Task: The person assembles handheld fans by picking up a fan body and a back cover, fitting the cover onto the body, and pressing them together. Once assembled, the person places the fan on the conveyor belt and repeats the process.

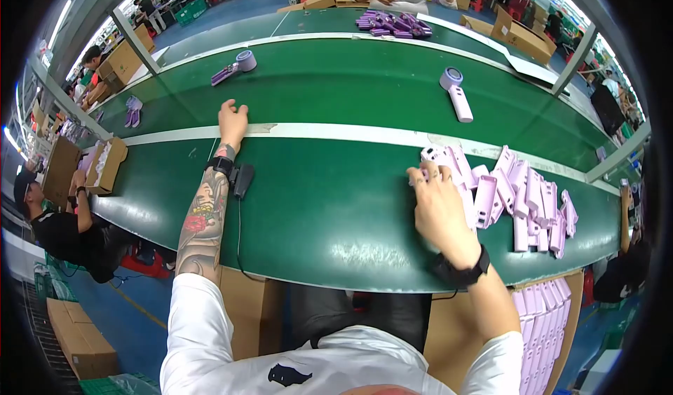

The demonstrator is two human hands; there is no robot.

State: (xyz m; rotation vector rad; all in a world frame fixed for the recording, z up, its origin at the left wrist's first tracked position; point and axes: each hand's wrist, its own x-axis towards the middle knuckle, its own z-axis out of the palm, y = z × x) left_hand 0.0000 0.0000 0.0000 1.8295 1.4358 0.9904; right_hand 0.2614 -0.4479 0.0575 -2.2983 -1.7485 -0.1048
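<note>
My left hand is over the pale rail between the worktable and the conveyor belt, its fingers loosely bent and apart, with nothing seen in it. On the right, my right hand reaches over the left end of a heap of lilac plastic casings, its fingers spread and bent down onto them. What lies beneath that palm is hidden. Past the rail, a lilac handheld fan lies on the belt to the right. A second fan with a darker purple handle part lies further left.
A black device with a cable is beside my left forearm. Purple parts are piled across the belt before another person. A carton of lilac casings stands below the table's right edge. At far left, a person works by an open carton.
</note>
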